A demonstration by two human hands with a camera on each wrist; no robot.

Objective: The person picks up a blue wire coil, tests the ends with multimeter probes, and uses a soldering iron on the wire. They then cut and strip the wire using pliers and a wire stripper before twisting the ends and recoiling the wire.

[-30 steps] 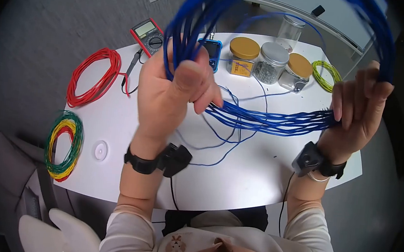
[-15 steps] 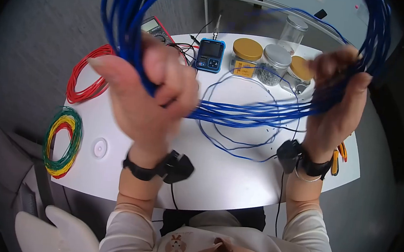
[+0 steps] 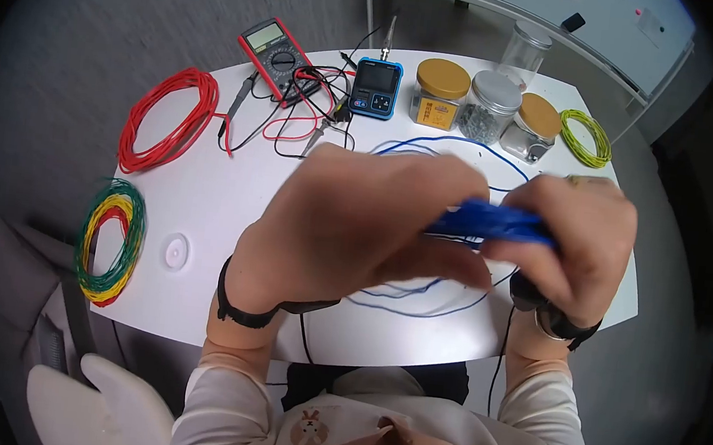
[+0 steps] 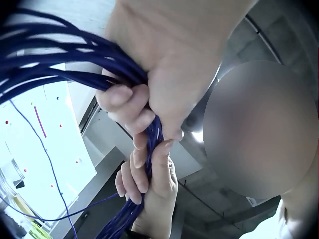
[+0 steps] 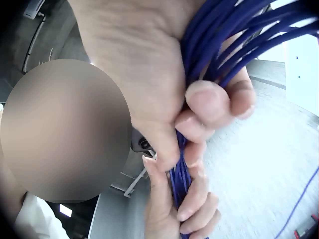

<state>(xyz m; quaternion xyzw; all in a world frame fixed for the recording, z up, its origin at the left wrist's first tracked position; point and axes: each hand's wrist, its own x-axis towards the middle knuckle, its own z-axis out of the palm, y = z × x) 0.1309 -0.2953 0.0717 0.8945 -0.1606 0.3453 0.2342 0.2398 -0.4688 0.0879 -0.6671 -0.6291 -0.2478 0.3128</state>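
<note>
A thick bundle of blue wire (image 3: 494, 223) stretches between the two hands, held up over the table. My left hand (image 3: 356, 222) curls its fingers round one part of it; in the head view the back of this hand hides most of the coil. Close beside it, my right hand (image 3: 587, 236) grips the same bundle with fingers wrapped round the strands. The left wrist view shows the many blue strands (image 4: 65, 52) fanning out past the left palm. Fingertips of the two hands nearly meet on the bundle. A loose blue loop (image 3: 438, 136) trails below, over the tabletop.
On the white table (image 3: 195, 293) lie a red wire coil (image 3: 138, 129), a green, yellow and red coil (image 3: 89, 240) and a white disc (image 3: 174, 251). Behind stand a multimeter (image 3: 278, 56), a blue-edged tester (image 3: 375, 89), jars (image 3: 440, 93) and a yellow-green coil (image 3: 586, 140).
Both hands have come together from far apart and turned over, backs upward. The wide blue coil above them has dropped out of the head view, and the stretch between the hands has shortened.
</note>
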